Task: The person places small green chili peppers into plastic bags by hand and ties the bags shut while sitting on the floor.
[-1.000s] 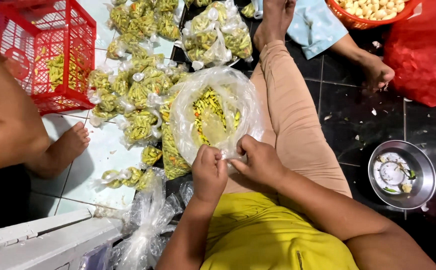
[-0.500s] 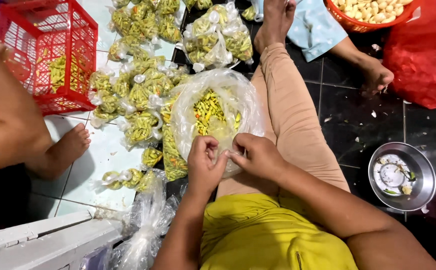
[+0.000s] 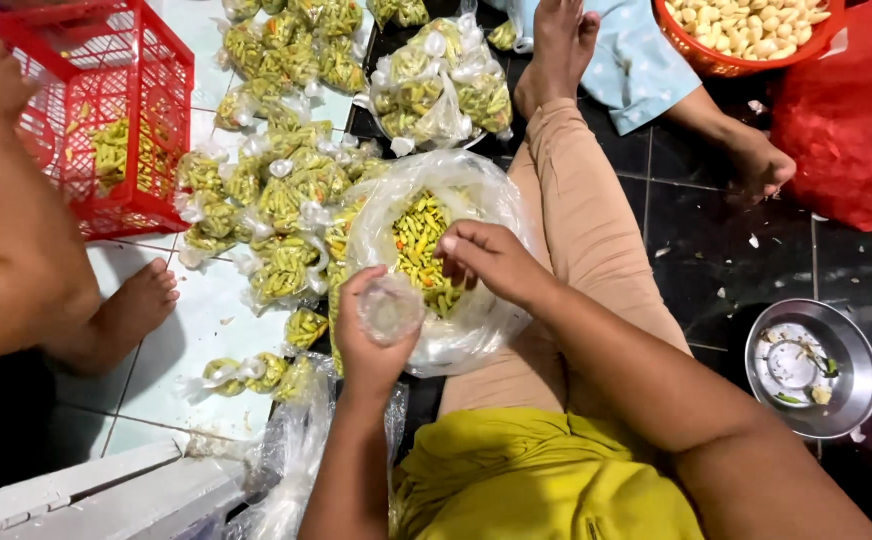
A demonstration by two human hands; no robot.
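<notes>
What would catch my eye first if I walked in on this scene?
Probably the big clear bag of yellow-green chillies in the middle, with the right hand reaching into it and the left hand holding a small empty bag. Behind it, a heap of small filled chilli bags spreads over the floor tiles. A bright red crate stands at the upper left, and a steel bowl sits on the dark floor at the right.

One red crate (image 3: 106,110), one metal bowl (image 3: 812,368), one orange basket (image 3: 746,35).

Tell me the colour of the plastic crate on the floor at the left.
The slatted plastic crate is red, clearest in the head view, its only view.
</notes>
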